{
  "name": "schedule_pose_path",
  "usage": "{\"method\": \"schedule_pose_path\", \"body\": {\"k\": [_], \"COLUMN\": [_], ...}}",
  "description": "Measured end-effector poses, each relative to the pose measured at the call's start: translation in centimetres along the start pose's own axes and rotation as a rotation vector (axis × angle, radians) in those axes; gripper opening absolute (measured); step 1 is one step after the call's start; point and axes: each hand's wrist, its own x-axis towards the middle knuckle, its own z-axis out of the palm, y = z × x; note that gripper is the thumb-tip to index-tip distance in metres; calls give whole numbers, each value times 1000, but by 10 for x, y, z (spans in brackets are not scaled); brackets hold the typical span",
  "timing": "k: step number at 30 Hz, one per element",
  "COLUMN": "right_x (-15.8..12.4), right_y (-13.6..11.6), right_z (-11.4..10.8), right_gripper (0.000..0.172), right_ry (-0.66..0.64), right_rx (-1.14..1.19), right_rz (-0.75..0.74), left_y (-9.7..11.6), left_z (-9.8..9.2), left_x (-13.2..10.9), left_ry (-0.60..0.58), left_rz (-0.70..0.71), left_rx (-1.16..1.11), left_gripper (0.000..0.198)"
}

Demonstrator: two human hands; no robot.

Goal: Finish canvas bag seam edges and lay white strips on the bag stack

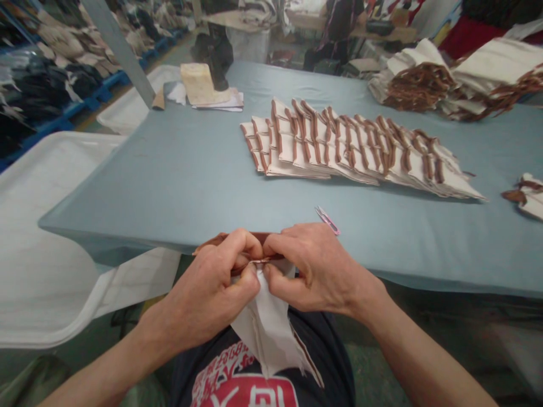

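Both hands meet at the table's front edge, pinching a white and brown fabric piece [269,325]. My left hand [223,280] is closed on its seam from the left, thumb and fingers pressed together. From the right, my right hand [311,265] grips the same seam, its fingertips almost touching the left ones. The white cloth hangs down over my lap, and its brown part shows behind the fingers. Just beyond the right hand lie small thread snips [327,220] with pink handles. Farther back is an overlapping row of white fabric pieces with brown strips [348,147].
The table has a blue-grey cover [169,186]. Bundles of white and brown fabric [418,76] lie at the back right, with a loose piece [530,195] at the right edge. A yellowish block [197,82] stands near a metal post [121,51]. White bins [51,164] flank the left side.
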Motion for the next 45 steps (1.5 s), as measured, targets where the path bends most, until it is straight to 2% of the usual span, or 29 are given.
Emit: {"method": "schedule_pose_path", "body": {"k": [4,9,12,17,22,27,31,35,40,45], "right_x": [1,1,-1,-7,-12,-14,-16,-17,-19,-22], "right_y": [3,2,0,-2,-4,-6,-8,-5,5,5], "right_z": [3,11,20,29,31,32,31,32,31,21], "right_gripper": [5,7,10,14,5,9,11,13,11,10], "right_ry": [-12,-63,-48,13,-13,-20,22,122,196,203], "right_rx": [225,528,707,839,981,1134,1084,857,573,379], "right_rz": [37,224,304,358,449,459,421,302,174,78], "left_y": [-2,-6,-10,-17,-21,-29,-33,-27,-14,-4], "left_z": [-1,0,1,2,7,15,23,25,12,-1], "left_x": [0,0,0,2,1,-2,-5,-5,0,5], "left_ry": [27,22,25,55,127,243,265,268,30,-140], "left_rz": [63,129,159,211,347,431,419,259,-23,-124], "left_rx": [-46,-89,-92,-59,-15,30,-5,-112,-306,-287], "left_gripper": [13,15,15,18,20,29,32,24,12,17]}}
